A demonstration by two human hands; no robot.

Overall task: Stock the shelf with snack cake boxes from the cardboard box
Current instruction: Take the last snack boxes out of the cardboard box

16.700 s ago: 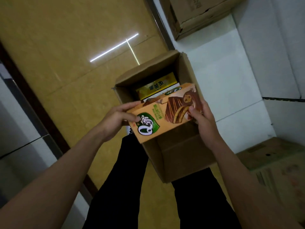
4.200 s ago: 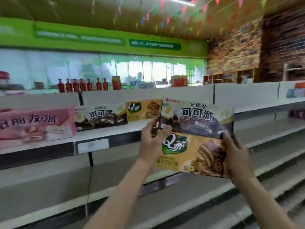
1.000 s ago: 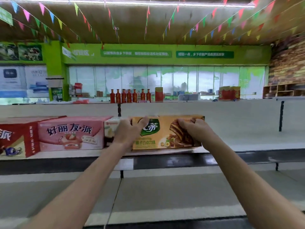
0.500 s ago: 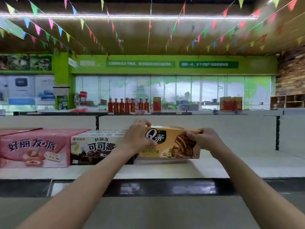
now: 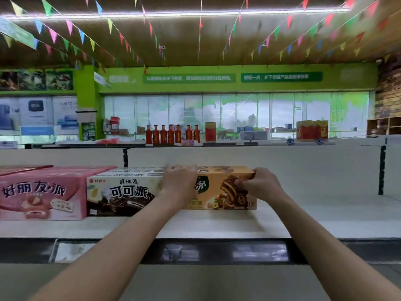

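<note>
A single head-worn wide-angle view looks straight ahead, level with the top shelf (image 5: 217, 227), close enough that both forearms reach in from the bottom edge. Beyond the shelf it takes in the far green wall (image 5: 217, 83) and the ceiling bunting (image 5: 108, 25), bowed by the lens.

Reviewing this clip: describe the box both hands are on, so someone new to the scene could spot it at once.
On the long white shelf, a row of snack cake boxes runs from the left. The rightmost is the tan-orange carton with a green badge, gripped by the left hand and right hand. Its neighbours are a black-and-white cocoa pie box and a pink box; bare shelf lies to its right.
</note>
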